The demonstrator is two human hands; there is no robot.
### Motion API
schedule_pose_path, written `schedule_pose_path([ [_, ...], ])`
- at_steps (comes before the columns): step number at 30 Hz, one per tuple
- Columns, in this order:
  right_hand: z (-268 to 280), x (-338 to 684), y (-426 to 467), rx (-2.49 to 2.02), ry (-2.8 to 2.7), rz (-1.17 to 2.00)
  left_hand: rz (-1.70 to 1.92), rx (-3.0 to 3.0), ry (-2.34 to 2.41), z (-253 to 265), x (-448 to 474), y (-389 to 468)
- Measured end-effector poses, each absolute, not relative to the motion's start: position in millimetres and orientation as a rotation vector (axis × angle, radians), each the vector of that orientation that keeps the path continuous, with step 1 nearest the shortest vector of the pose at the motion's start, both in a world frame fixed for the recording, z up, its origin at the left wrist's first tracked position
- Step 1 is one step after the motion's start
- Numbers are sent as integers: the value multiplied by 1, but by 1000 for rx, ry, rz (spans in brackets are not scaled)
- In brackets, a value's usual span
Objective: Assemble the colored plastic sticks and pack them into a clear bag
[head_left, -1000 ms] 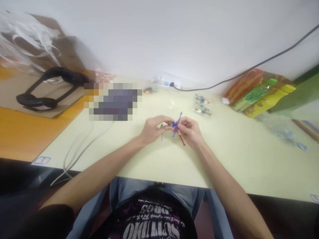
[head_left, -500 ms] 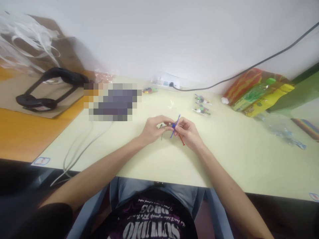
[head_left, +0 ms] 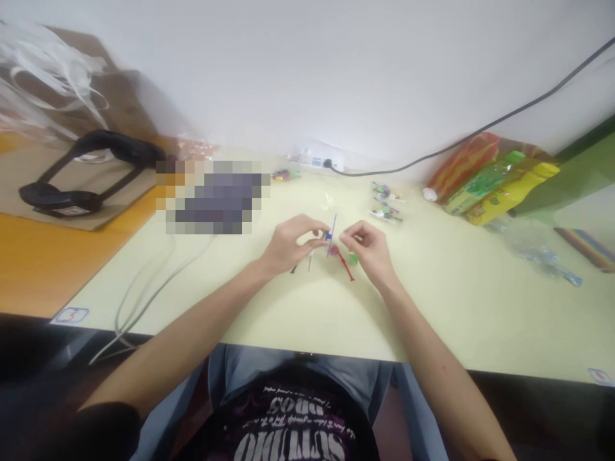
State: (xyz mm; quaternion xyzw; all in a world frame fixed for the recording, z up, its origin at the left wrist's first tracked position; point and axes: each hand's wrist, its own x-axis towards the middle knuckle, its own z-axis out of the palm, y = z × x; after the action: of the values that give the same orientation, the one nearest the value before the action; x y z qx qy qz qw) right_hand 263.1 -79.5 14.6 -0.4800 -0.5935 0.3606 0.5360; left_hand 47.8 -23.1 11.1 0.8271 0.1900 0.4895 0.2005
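I'm seeing the left hand pinching the blue piece near its hub at frame centre; I'm judging it light, stiff, slick plastic with thin, breakable arms, so I'm favouring that hub hold. Right hand is staying clear just right of it, fingertips bunched, and I'm not making out whether they're gripping anything. Red stick and green disc are lying just below on the bench, crowding things.

left hand: pinching | right hand: curled, apart from left | forearms: over table's near edge
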Motion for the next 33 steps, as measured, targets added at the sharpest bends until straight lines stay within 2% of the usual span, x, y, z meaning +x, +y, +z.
schedule_pose_path([
  [3, 16, 284, -78, -1274, -1645, 361, 1261, 2480, 568, 12, 40, -16],
  [5, 16, 295, -77, -1306, -1854, 225, 1071, 2611, 591, 10, 37, -13],
  [9, 14, 302, -79, -1354, -2095, 220, 822, 2709, 585, 8, 36, -12],
  [17, 11, 292, -82, -1328, -2274, 248, 996, 2452, 589, 10, 45, -20],
  [23, 8, 290, -83, -1356, -2295, 246, 809, 2636, 675, 0, 42, -13],
  [33, 1, 284, -81, -1369, -2295, 247, 747, 2709, 666, -6, 39, -7],
])
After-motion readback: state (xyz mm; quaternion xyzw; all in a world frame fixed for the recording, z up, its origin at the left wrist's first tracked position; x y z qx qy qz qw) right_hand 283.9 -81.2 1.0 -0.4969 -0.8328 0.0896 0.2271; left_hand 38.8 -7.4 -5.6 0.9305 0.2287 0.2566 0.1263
